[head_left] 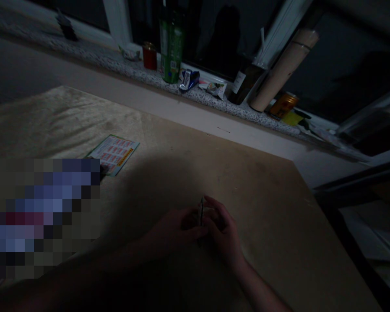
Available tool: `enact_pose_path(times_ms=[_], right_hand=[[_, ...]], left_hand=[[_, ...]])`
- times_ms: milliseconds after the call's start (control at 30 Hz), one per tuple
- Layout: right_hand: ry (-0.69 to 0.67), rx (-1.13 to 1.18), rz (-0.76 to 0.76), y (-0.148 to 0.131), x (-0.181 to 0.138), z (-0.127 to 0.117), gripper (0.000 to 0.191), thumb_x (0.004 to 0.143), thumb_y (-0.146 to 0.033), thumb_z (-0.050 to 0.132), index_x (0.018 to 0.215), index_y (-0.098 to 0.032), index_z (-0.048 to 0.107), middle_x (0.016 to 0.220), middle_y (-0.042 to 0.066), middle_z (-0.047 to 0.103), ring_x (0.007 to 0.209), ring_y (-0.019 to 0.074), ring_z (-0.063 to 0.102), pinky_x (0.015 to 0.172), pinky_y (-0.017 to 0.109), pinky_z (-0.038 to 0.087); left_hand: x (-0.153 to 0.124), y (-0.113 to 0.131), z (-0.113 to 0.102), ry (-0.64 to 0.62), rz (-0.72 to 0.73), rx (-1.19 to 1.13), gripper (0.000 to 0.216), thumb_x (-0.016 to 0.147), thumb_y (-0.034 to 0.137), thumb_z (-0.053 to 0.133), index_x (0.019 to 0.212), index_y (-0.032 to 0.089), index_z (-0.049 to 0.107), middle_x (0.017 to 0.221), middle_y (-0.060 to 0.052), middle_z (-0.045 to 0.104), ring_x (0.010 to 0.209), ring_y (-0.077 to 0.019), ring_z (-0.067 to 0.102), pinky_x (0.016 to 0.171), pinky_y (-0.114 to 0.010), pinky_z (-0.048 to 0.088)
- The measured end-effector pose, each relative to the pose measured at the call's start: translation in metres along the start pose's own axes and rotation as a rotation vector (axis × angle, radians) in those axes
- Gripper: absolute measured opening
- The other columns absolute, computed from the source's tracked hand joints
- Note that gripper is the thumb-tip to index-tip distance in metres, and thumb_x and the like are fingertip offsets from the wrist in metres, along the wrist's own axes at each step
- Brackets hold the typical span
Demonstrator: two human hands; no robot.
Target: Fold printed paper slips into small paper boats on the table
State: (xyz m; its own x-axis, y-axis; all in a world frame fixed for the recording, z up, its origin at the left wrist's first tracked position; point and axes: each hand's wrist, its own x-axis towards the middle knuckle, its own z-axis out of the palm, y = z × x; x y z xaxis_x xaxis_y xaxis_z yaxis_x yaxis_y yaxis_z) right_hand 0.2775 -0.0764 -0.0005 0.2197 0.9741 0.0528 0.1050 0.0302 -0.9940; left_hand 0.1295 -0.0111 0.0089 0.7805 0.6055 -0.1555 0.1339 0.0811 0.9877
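Note:
In dim light, my left hand (175,225) and my right hand (225,227) meet above the board-like tabletop (263,195). Between them stands a thin flat object (201,211), card-like and seen almost edge-on, so its kind cannot be made out. Fingers of my left hand close on its left side. From the right, my right hand pinches it, thumb low and fingertips near the top edge. Shadow hides the lower part of the object and some of the fingers.
A printed sheet or booklet (117,151) lies left on a shiny cloth (74,112), beside a pixelated patch. Along the speckled windowsill (143,77) stand a red can (149,56), a green canister (172,52), crumpled wrappers (189,80), a dark bottle (243,84), a tube (284,71) and an orange can (284,105).

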Motion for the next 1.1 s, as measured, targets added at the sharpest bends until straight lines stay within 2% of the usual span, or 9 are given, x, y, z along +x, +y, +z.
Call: enact_pose_path(times_ms=[100, 200, 400, 533, 667, 833, 1100], right_hand=[[-0.013, 0.020, 0.011, 0.003, 0.000, -0.001, 0.038, 0.080, -0.024, 0.058, 0.118, -0.026, 0.054, 0.090, 0.001, 0.070, 0.083, 0.0173, 0.066, 0.075, 0.031, 0.054], [-0.009, -0.003, -0.038, 0.004, 0.000, -0.003, 0.038, 0.080, -0.023, 0.059, 0.118, -0.027, 0.054, 0.103, 0.003, 0.068, 0.092, 0.0180, 0.065, 0.083, 0.034, 0.052], [0.039, -0.191, -0.161, 0.004, 0.001, -0.008, 0.036, 0.080, -0.022, 0.060, 0.115, -0.026, 0.058, 0.114, 0.006, 0.064, 0.106, 0.0213, 0.059, 0.092, 0.040, 0.048], [0.016, -0.278, -0.244, 0.003, 0.000, -0.010, 0.037, 0.082, -0.020, 0.058, 0.119, -0.026, 0.056, 0.116, 0.006, 0.064, 0.108, 0.0215, 0.059, 0.092, 0.041, 0.049], [-0.013, -0.412, -0.335, 0.004, -0.001, -0.012, 0.036, 0.085, -0.020, 0.055, 0.120, -0.026, 0.055, 0.116, 0.007, 0.064, 0.105, 0.0221, 0.060, 0.090, 0.041, 0.050], [-0.068, -0.482, -0.425, 0.006, -0.001, -0.016, 0.041, 0.087, -0.015, 0.050, 0.126, -0.027, 0.049, 0.121, 0.006, 0.060, 0.110, 0.0210, 0.056, 0.093, 0.040, 0.047], [-0.103, -0.594, -0.553, 0.007, 0.002, -0.019, 0.047, 0.086, -0.011, 0.047, 0.130, -0.028, 0.045, 0.116, 0.006, 0.064, 0.107, 0.0208, 0.059, 0.096, 0.042, 0.045]], left_hand=[[-0.001, 0.000, -0.001, -0.034, 0.031, -0.036, 0.034, 0.084, 0.032, 0.059, 0.115, 0.019, 0.059, 0.109, -0.005, 0.066, 0.099, -0.0222, 0.062, 0.085, -0.030, 0.045], [-0.001, 0.000, -0.002, -0.044, 0.076, -0.052, 0.032, 0.085, 0.028, 0.057, 0.116, 0.020, 0.060, 0.112, -0.005, 0.065, 0.100, -0.0213, 0.061, 0.087, -0.030, 0.044], [0.001, -0.002, -0.004, -0.016, 0.075, -0.096, 0.039, 0.085, 0.026, 0.055, 0.124, 0.021, 0.054, 0.119, -0.006, 0.062, 0.108, -0.0226, 0.057, 0.093, -0.034, 0.039], [0.003, 0.000, -0.006, 0.026, 0.081, -0.163, 0.040, 0.085, 0.026, 0.055, 0.125, 0.022, 0.054, 0.124, -0.004, 0.059, 0.115, -0.0225, 0.051, 0.099, -0.034, 0.034], [0.004, 0.003, -0.009, 0.044, 0.050, -0.236, 0.033, 0.085, 0.029, 0.055, 0.117, 0.023, 0.061, 0.116, -0.002, 0.063, 0.111, -0.0223, 0.054, 0.098, -0.033, 0.034], [0.005, -0.001, -0.010, 0.040, -0.047, -0.328, 0.026, 0.083, 0.029, 0.058, 0.106, 0.021, 0.067, 0.103, -0.002, 0.068, 0.102, -0.0218, 0.058, 0.094, -0.032, 0.037], [0.006, -0.004, -0.010, 0.050, -0.178, -0.631, 0.021, 0.074, 0.025, 0.065, 0.093, 0.016, 0.069, 0.090, -0.005, 0.069, 0.087, -0.0192, 0.061, 0.081, -0.028, 0.045]])
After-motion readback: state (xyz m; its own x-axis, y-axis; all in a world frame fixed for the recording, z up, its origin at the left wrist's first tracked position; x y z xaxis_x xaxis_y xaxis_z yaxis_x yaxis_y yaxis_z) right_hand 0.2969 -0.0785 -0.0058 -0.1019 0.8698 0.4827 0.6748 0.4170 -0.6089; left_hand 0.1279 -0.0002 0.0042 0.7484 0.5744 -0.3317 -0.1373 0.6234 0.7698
